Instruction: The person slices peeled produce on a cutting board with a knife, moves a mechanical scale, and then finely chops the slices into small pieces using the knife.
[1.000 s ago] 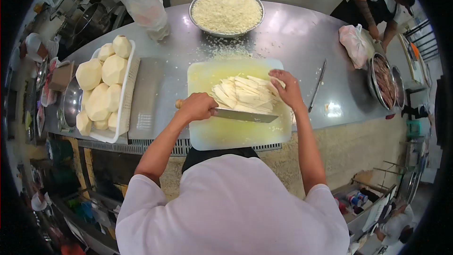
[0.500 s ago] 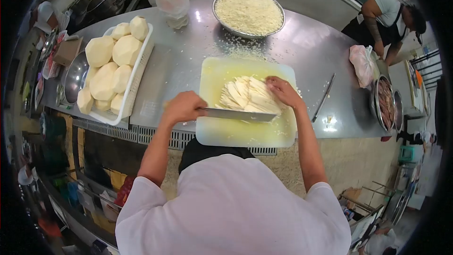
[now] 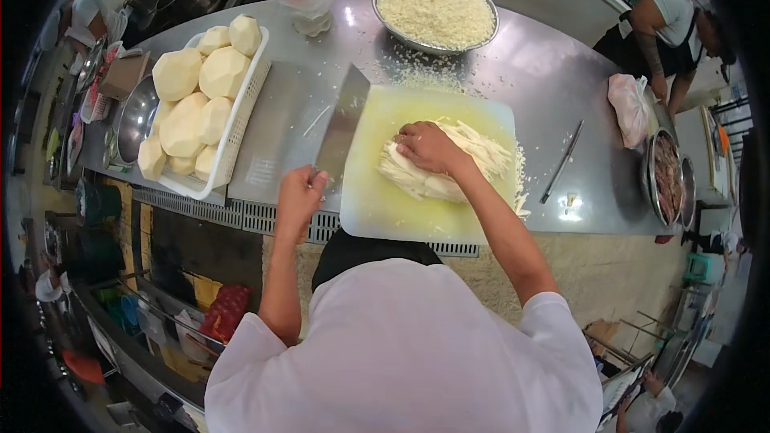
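My left hand (image 3: 300,199) is closed round the handle of a broad cleaver (image 3: 345,116), whose blade points away from me, left of the cutting board. On the pile of pale cut strips (image 3: 481,148) rests my right hand (image 3: 427,147), its fingers spread a little over the strips' left part. Yellow-stained and pale-edged, the cutting board (image 3: 365,212) lies under the strips. Small crumbs are scattered just beyond it.
A white basket (image 3: 241,132) of peeled roots stands left, beside a metal bowl (image 3: 138,120). Beyond the board is a bowl of chopped pieces (image 3: 435,10). A rod (image 3: 563,162), plastic bag (image 3: 628,110) and meat bowl (image 3: 666,176) lie right, near another person (image 3: 662,28).
The cleaver has swung from lying across the strips to pointing away at the board's left edge. My right hand has moved left from the strips' right end onto the pile.
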Motion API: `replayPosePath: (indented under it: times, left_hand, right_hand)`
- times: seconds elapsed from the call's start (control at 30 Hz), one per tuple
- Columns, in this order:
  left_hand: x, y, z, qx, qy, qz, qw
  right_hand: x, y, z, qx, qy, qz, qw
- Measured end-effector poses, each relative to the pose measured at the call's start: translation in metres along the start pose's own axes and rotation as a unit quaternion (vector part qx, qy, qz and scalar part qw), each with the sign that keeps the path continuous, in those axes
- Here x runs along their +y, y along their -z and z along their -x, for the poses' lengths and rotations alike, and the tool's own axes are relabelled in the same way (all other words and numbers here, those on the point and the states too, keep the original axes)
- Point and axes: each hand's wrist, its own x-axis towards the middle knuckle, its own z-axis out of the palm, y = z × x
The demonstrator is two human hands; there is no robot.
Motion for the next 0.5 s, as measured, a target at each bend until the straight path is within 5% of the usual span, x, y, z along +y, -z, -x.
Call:
replayPosePath:
  times: [0.07, 0.27, 0.5]
  left_hand:
    - [-0.009, -0.019, 0.001, 0.016, -0.049, -0.098, 0.994]
    - [0.011, -0.042, 0.013, -0.017, -0.077, -0.197, 0.977]
    - [0.031, -0.046, 0.018, -0.048, -0.094, -0.214, 0.971]
  right_hand:
    - [-0.009, -0.005, 0.005, 0.141, 0.001, 0.013, 0.990]
    - [-0.077, -0.001, 0.022, 0.316, -0.084, 0.026, 0.945]
    - [-0.068, -0.023, 0.015, 0.306, -0.127, 0.046, 0.942]
